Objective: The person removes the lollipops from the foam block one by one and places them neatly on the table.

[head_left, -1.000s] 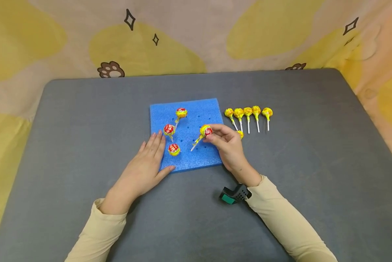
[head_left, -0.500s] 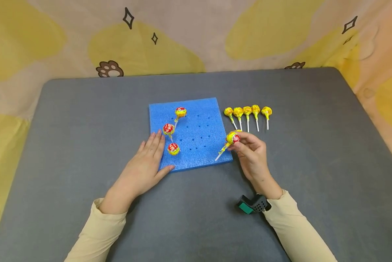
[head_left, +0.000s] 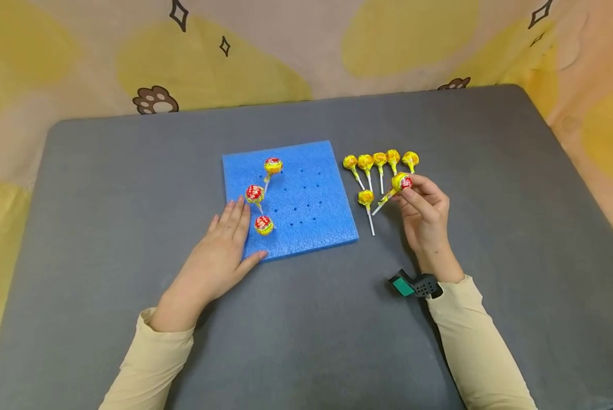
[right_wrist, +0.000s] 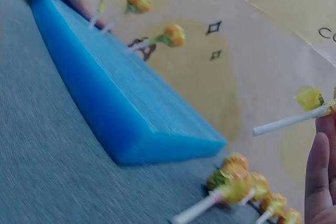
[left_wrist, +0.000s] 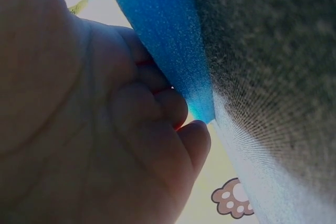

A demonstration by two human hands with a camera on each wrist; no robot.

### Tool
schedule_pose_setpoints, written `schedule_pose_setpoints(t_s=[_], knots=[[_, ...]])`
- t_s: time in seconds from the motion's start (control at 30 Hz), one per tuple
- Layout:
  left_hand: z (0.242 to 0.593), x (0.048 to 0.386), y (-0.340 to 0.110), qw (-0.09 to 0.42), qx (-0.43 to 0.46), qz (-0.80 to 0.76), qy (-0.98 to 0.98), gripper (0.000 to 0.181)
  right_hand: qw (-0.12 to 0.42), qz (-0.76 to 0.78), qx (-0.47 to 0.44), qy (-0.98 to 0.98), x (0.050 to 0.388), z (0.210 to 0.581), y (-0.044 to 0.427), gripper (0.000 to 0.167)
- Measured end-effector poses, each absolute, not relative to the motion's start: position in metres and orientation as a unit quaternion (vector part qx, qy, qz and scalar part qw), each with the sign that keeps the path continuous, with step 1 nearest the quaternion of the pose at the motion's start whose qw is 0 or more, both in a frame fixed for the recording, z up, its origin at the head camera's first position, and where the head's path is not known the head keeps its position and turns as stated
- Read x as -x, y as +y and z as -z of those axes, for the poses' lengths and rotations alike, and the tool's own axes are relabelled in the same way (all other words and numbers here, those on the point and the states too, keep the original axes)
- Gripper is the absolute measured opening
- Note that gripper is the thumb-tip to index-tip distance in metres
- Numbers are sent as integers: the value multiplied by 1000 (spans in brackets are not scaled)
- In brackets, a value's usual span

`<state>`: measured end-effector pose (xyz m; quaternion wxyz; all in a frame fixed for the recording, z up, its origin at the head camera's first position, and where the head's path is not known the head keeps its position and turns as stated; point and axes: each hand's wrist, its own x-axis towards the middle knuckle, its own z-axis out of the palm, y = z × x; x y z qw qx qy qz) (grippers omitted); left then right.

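The left hand lies with straight fingers on the left edge of a blue foam board dotted with small holes; in the left wrist view its fingers touch the board's side. Three lollipops stand in the board's left part: one at the back, one in the middle, one in front. Right of the board, the right hand pinches a lollipop by its head between thumb and fingers, its stick pointing down and left. Just left of that stick a single lollipop lies on the table.
Several yellow lollipops lie in a row on the grey table, behind the right hand. A black and green device is on the right wrist. A patterned cloth hangs behind the table.
The right hand has moved from over the board to the right, past its edge, still pinching the lollipop. The left hand stays on the board. The head view has shifted slightly.
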<state>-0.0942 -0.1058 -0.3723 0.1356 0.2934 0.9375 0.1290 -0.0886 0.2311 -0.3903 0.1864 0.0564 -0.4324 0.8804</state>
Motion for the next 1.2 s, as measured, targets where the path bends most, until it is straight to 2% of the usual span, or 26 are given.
schedule_pose_setpoints(t_s=[0.17,0.4,0.53,0.93,1.13,1.2], knots=[[369,98,-106,132,-297,-128,937,86,173,-821,0,-544,91,386,235,20],[369,99,-106,130,-298,-128,937,86,67,-766,69,-636,89,381,243,16],[369,98,-106,131,-295,-132,937,86,33,-751,105,-651,89,379,248,10],[372,94,-107,125,-296,-140,937,83,26,-708,141,-692,90,386,251,13],[373,93,-107,127,-297,-140,936,82,29,-688,140,-712,89,387,250,5],[373,93,-108,127,-297,-141,936,82,26,-680,142,-719,90,387,249,11]])
